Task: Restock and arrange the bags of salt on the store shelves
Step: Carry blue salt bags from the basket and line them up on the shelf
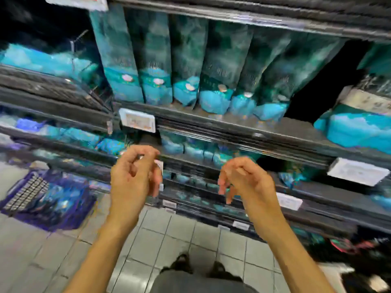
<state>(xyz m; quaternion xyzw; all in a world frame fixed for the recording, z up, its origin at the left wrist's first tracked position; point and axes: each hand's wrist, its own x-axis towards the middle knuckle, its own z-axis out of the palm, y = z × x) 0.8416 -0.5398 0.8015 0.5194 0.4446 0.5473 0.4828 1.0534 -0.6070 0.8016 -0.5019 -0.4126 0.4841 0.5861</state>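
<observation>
Bare and holding nothing, my left hand [135, 174] hangs in front of the shelves with its grip loose, fingers curled lightly toward the thumb. My right hand [245, 180] is beside it at about the same height, its grip just as slack, fingertips drooping downward and nothing between them. Both hands sit below the row of salt bags [190, 66], well apart from it and touching none of the stock.

I take that row as my landmark: tall teal bags standing upright side by side on a dark shelf [243, 125], the ones toward the right end leaning. Just below the left end of the row a white price tag [137, 120] is fixed to the shelf edge. To the right of the row there is a dark gap, and beyond it more teal bags lying flat [357, 132]. To the left of the row, further blue bags [42, 60] lie on a neighbouring shelf. Under the row, lower shelves hold smaller teal packs [190, 149], too blurred for me to read.

Far below and left of the row, a blue basket [48, 199] rests on the pale tiled floor [179, 233], with dark packs inside. Directly below the row, my two dark shoes [182, 264] show on the tiles.
</observation>
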